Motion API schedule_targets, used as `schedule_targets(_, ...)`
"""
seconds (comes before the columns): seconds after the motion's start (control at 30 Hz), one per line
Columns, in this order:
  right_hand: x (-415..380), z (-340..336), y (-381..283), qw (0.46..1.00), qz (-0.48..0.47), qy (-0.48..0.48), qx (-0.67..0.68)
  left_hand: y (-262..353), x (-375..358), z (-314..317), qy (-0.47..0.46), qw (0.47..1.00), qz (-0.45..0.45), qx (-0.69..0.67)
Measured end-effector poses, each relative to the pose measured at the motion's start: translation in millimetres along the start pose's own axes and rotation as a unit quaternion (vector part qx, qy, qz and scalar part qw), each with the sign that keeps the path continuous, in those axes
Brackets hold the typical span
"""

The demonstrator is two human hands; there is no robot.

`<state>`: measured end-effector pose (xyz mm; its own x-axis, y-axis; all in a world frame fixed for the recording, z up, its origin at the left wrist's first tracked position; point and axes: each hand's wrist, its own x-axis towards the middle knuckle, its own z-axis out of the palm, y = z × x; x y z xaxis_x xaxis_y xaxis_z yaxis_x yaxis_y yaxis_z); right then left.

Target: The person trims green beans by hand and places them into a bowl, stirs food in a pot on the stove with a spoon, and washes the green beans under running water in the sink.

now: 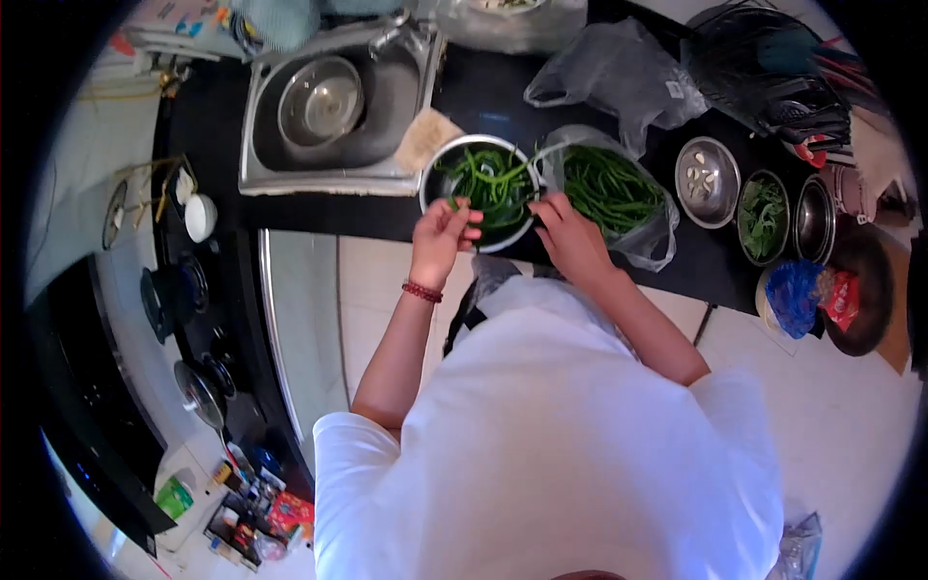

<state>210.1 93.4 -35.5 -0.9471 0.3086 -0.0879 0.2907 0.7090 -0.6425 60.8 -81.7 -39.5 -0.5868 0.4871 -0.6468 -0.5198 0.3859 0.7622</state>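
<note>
A metal bowl stands at the counter's front edge, holding long thin green pods that look like green beans or chilies. Over its near left rim my left hand is closed in a pinch, with a bit of green pod at the fingertips. My right hand is at the bowl's right rim, thumb and forefinger pinched together; what they hold is too small to make out. Just beyond that hand, an open clear plastic bag is full of more green pods.
Left of the bowl is a steel sink with a metal basin in it. A tan cloth lies between sink and bowl. To the right are a bowl of garlic cloves, a bowl of leafy greens and a dark wok.
</note>
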Motion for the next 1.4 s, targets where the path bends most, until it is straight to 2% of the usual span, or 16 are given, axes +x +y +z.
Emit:
schedule_targets(0.2,-41,-36,1,0.995,0.052,0.080,0.033,188,69,56,0.094,0.856,0.455,0.229)
schedule_targets(0.27,-58,-44,1,0.990,0.080,0.110,0.031,237,114,59,0.158,0.707,0.575,0.381)
schedule_targets(0.33,-70,-51,8,0.978,0.101,0.182,0.025,268,164,61,0.136,0.706,0.471,0.511)
schedule_targets(0.43,-90,-61,24,0.948,0.171,0.268,0.020,273,136,97,0.149,0.780,0.419,0.441)
schedule_targets(0.47,-96,-64,32,0.936,0.187,0.297,-0.007,254,152,92,0.156,0.687,0.557,0.440)
schedule_targets(0.5,-100,-68,40,0.923,0.203,0.324,-0.033,230,141,103,0.164,0.662,0.604,0.412)
schedule_targets(0.57,-103,-72,54,0.901,0.238,0.359,-0.057,182,94,122,0.068,0.802,0.396,0.442)
schedule_targets(0.6,-105,-72,58,0.892,0.260,0.366,-0.053,147,89,127,0.067,0.797,0.424,0.425)
schedule_targets(0.77,-112,-32,105,0.886,0.335,0.318,0.040,55,76,129,0.016,0.774,0.279,0.568)
schedule_targets(0.87,-110,-48,104,0.708,0.393,0.281,0.515,59,83,121,0.003,0.808,0.241,0.538)
schedule_targets(0.93,-102,-79,83,0.728,0.302,0.354,0.504,58,100,109,0.012,0.850,0.288,0.441)
schedule_targets(1.0,-97,-113,66,0.750,0.292,0.354,0.477,64,113,102,-0.085,0.924,0.281,0.245)
schedule_targets(1.07,-95,-131,52,0.763,0.280,0.342,0.472,93,94,110,-0.148,0.964,0.196,0.101)
schedule_targets(1.13,-96,-140,39,0.766,0.272,0.337,0.475,119,63,120,-0.164,0.971,0.154,0.079)
schedule_targets(1.3,-105,-148,8,0.765,0.231,0.375,0.470,125,18,129,-0.227,0.947,0.211,0.081)
schedule_targets(1.4,-125,-118,50,0.765,0.292,0.282,0.499,103,25,126,-0.217,0.950,0.194,0.108)
